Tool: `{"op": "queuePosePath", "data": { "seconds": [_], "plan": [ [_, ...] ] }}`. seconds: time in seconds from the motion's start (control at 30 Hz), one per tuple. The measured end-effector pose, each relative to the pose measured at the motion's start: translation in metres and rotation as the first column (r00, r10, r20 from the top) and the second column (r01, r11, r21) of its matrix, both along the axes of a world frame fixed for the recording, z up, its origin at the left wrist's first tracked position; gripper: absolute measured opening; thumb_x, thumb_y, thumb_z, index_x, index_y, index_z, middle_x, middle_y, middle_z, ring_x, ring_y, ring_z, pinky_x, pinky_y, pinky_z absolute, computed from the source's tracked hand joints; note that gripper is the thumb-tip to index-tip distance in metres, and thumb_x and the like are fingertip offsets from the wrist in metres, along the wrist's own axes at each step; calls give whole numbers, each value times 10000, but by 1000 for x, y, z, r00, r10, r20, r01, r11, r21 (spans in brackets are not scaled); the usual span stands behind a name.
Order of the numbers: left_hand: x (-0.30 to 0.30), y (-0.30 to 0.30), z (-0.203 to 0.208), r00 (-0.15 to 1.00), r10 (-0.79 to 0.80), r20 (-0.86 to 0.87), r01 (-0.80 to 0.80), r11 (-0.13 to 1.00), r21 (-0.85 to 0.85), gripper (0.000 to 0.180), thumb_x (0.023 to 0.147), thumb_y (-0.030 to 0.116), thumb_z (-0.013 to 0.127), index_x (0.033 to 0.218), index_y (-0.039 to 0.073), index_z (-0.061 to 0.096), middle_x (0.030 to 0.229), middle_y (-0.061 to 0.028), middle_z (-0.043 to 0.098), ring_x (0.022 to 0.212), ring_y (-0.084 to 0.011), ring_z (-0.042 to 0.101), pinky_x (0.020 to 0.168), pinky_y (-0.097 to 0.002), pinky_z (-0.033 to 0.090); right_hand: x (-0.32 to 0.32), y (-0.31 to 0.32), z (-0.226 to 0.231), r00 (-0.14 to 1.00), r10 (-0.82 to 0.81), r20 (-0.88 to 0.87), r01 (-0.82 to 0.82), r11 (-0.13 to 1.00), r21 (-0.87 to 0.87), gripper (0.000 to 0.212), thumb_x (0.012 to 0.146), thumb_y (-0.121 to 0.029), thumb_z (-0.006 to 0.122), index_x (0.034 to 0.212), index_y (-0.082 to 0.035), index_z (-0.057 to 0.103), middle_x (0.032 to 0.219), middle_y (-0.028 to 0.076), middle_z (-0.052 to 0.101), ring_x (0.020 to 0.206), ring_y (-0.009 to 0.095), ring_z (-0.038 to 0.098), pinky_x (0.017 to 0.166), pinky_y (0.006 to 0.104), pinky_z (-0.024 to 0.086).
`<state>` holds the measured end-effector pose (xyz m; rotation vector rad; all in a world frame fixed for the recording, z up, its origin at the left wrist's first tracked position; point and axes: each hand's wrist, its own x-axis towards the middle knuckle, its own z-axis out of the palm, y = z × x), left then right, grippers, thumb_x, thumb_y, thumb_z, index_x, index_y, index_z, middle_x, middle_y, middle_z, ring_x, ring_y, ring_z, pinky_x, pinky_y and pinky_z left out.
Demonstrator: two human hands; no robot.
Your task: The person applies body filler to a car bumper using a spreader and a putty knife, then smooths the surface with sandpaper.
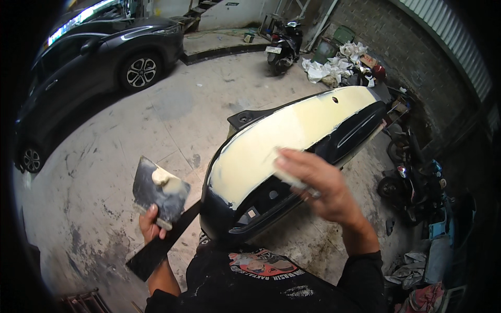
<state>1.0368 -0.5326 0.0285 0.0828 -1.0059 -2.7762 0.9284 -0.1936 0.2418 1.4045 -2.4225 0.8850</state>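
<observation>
A black car bumper (216,219) stretches away in front of me, its upper face coated with pale yellow putty (266,130). My left hand (150,223) is closed on the edge of a dark, smeared putty board (146,182), left of the bumper. A lump of pale putty (163,177) sits on that board. Over the bumper's near part, my right hand (321,182) is closed around a putty spreader (290,180), which is pale and smeared by motion. Whether the spreader touches the coated face, I cannot tell.
A flat black strip (156,250) crosses above my left forearm near the bumper's end. A dark grey car (99,57) is parked at far left. One motorcycle (284,49) stands at the back, another (409,180) at right. Crumpled white sheets (334,68) lie by the wall.
</observation>
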Motion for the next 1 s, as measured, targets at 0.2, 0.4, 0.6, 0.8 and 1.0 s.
{"op": "queuePosePath", "data": {
  "seconds": [0.2,0.4,0.6,0.8,1.0],
  "plan": [
    [33,62,92,999,-10,49,22,970,-244,537,851,82,611,1312,-82,388,1020,-192,633,398,-78,476,308,-158,362,37,-83,-18,942,335,-33,-336,940,-49,609,817,-26,556,1401,-169,453,1368,249,449,1236,424,487,999,415,448],
    [47,41,86,999,53,-6,-53,994,-90,487,871,97,596,1275,-111,421,1005,-236,638,382,-90,497,288,-165,371,41,-103,-12,907,419,37,-416,907,-64,634,798,-9,548,1408,-135,427,1305,248,492,1184,408,520,958,434,468],
    [88,-16,28,989,113,-98,-105,991,85,523,947,382,475,1034,-134,473,633,-169,573,341,-175,476,331,-245,423,0,-68,24,974,174,-144,-90,884,459,618,704,113,479,1247,-149,615,1217,161,610,1164,323,560,997,411,452],
    [69,-36,33,991,39,-128,-48,997,-66,617,987,448,396,973,-160,502,490,-130,536,309,-176,432,307,-250,387,-152,25,14,851,-442,-284,525,698,487,435,816,20,511,1208,-125,634,1171,126,635,1076,325,589,930,388,469],
    [52,-30,2,989,41,-139,-33,997,63,594,987,391,427,1131,-185,408,834,-280,642,347,-194,541,320,-289,480,-171,1,21,877,-395,-274,476,641,602,344,809,-29,550,1102,-129,700,1070,135,673,1001,320,622,885,398,484]
  ]
}}
